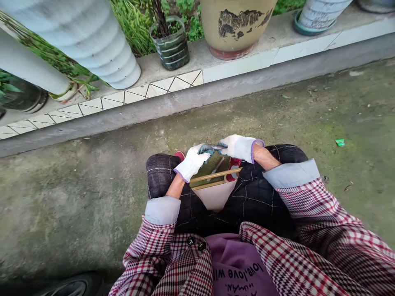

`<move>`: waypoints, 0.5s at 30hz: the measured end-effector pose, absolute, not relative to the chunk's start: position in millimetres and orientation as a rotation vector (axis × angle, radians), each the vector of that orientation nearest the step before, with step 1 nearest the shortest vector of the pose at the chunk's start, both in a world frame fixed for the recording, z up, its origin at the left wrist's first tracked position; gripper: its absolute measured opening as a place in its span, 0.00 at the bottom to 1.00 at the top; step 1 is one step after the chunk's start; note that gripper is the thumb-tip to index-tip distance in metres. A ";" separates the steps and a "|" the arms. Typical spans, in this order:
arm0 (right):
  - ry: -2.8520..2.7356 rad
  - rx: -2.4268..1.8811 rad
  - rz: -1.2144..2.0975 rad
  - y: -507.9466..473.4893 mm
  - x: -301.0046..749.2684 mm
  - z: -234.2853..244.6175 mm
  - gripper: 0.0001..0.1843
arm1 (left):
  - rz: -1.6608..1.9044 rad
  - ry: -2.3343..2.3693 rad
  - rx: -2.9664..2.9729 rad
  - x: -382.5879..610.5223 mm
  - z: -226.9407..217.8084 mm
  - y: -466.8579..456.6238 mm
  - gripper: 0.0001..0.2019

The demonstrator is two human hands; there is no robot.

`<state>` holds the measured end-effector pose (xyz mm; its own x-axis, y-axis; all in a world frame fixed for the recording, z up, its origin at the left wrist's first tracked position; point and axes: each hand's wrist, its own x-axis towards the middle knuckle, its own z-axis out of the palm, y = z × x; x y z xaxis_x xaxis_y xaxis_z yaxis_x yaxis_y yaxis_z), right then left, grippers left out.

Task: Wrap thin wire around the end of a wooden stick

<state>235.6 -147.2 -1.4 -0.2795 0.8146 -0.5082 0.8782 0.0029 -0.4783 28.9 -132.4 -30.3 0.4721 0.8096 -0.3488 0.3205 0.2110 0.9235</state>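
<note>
A slim grey object (217,146) spans the small gap between my two hands, above my knees. My left hand (195,159), in a white glove with grey-green fingertips, has its fingers closed on the left end. My right hand (238,147), gloved alike with a purple cuff edge, pinches the right end. The fingers cover much of the object, so its exact kind does not show. Below my hands, a thin long tool (217,165) with a pale lower end lies on the ground between my feet.
I sit on a low stool with a pale seat and yellowish edge bars (216,179). Ahead runs a tiled ledge (173,84) bearing a tan pot (237,24), a cut plastic bottle planter (170,45) and white ribbed containers (105,45). A green wrapper (340,142) lies at right.
</note>
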 end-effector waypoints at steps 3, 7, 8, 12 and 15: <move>2.221 1.949 -1.076 -144.0 237.9 2.2 0.10 | 0.495 1.112 1.199 31.6 -21.6 -132.4 0.09; 2.280 2.060 -1.191 -145.1 238.8 5.1 0.10 | 0.460 1.124 1.141 29.5 -17.7 -130.3 0.11; 2.284 2.074 -1.247 -146.2 238.9 6.4 0.10 | 0.458 1.115 1.132 28.5 -17.3 -130.1 0.12; 2.249 2.058 -1.711 -153.2 239.3 13.3 0.11 | 0.456 1.062 1.124 26.3 -14.8 -131.9 0.11; 2.163 1.998 -2.024 -158.8 239.9 17.1 0.14 | 0.476 1.031 1.141 26.1 -14.1 -134.0 0.10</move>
